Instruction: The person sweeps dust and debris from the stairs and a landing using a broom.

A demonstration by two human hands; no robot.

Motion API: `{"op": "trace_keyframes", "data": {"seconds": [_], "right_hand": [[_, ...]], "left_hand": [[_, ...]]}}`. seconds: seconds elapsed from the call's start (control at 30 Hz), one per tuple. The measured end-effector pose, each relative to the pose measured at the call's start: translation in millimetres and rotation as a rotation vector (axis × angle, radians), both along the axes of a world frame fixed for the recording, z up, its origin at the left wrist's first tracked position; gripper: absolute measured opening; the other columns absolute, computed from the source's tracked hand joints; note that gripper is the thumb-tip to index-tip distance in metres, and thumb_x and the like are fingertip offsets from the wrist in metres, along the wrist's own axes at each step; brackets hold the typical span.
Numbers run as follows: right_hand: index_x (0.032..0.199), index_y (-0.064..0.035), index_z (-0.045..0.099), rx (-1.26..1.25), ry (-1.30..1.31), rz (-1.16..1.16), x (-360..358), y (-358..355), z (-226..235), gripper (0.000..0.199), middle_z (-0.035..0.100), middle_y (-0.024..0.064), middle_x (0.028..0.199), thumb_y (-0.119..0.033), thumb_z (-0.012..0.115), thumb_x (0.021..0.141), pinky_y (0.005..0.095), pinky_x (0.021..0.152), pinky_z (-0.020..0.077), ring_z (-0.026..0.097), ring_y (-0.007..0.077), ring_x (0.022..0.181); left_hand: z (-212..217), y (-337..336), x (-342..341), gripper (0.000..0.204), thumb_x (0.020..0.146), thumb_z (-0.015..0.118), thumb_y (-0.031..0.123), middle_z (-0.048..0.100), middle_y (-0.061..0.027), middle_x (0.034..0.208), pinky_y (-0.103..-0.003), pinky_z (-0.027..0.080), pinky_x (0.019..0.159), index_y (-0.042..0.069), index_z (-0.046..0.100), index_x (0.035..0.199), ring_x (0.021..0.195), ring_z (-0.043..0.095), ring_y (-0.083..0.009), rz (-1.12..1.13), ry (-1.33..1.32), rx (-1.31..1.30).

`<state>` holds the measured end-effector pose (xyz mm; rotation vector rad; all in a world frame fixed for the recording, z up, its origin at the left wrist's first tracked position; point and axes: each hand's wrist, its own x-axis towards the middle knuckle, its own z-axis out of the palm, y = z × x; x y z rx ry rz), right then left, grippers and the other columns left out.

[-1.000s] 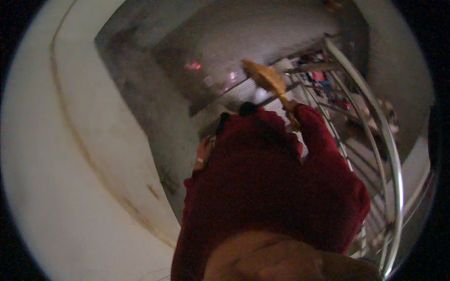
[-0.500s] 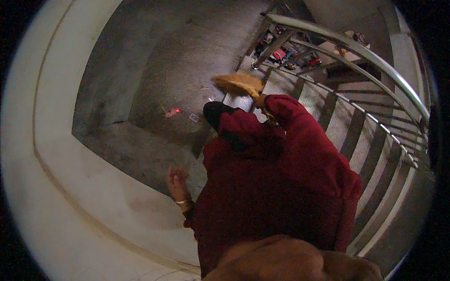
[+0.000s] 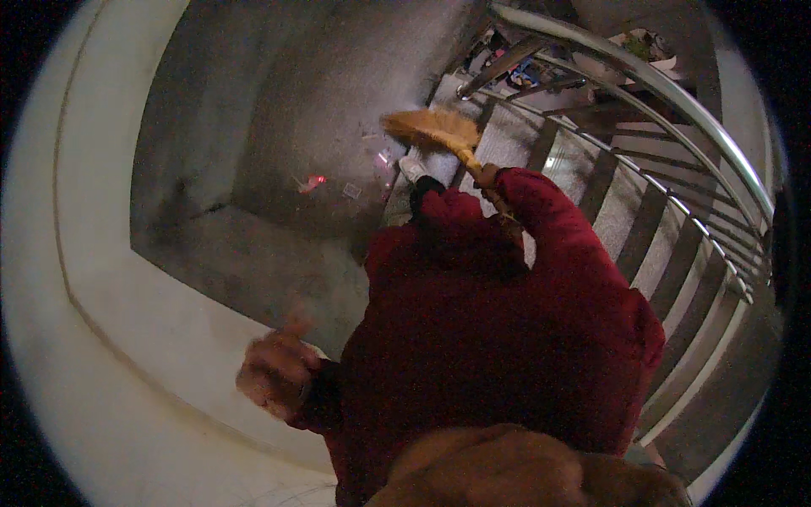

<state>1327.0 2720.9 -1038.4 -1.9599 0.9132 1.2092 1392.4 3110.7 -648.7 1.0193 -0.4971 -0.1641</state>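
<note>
A straw broom (image 3: 435, 127) with spread tan bristles is in my right hand (image 3: 487, 176), whose fingers wrap round the handle near its head. The bristles reach over the stairs and the grey floor beside them. To the left, my left hand (image 3: 279, 373) is raised near the pale wall, blurred by motion. Its thumb stands apart from loosely bent fingers, and I see nothing in it. Close to the broom, a crumpled clear-pink wrapper (image 3: 384, 166) lies on the floor. A red scrap (image 3: 312, 182) and a small pale square packet (image 3: 351, 191) lie farther left.
Stairs (image 3: 583, 173) run along the right, bordered by a shiny metal handrail (image 3: 667, 89). Beyond the rail's far end is a pile of mixed coloured things (image 3: 524, 74). A pale curved wall ledge (image 3: 93, 253) borders the left. My foot in a light shoe (image 3: 412, 167) is on the stairs.
My left hand has swung left and nearer to me. The broom has shifted slightly farther away, still in my right hand. My foot has moved, and the clear-pink wrapper now shows more.
</note>
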Motion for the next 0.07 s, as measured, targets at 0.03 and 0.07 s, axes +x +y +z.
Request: {"op": "trace_keyframes", "data": {"seconds": [0.03, 0.07], "right_hand": [[0.077, 0.0031, 0.057, 0.048, -0.041, -0.09, -2.4, -2.8, 6.2, 0.034, 0.058, 0.0115, 0.064, -0.025, 0.065, 0.059, 0.0342, 0.053, 0.0448, 0.057, 0.0191, 0.058], [0.075, 0.003, 0.057, 0.094, -0.081, -0.181, -4.2, -5.7, 12.6, 0.033, 0.058, 0.0113, 0.064, -0.025, 0.064, 0.06, 0.0344, 0.053, 0.0446, 0.057, 0.0189, 0.058]], "left_hand": [[3.2, -7.2, 6.6, 0.038, 0.079, 0.048, 0.025, 0.051, -0.0134, 0.089, -0.043, 0.039, 0.082, 0.003, 0.041, 0.11, 0.087, 0.05, -0.0272, -0.039, -0.001, -0.007], [5.1, -13.0, 14.7, 0.038, 0.079, 0.048, 0.025, 0.051, -0.0133, 0.089, -0.043, 0.039, 0.082, 0.003, 0.041, 0.11, 0.086, 0.05, -0.027, -0.085, 0.0, -0.019]]}}
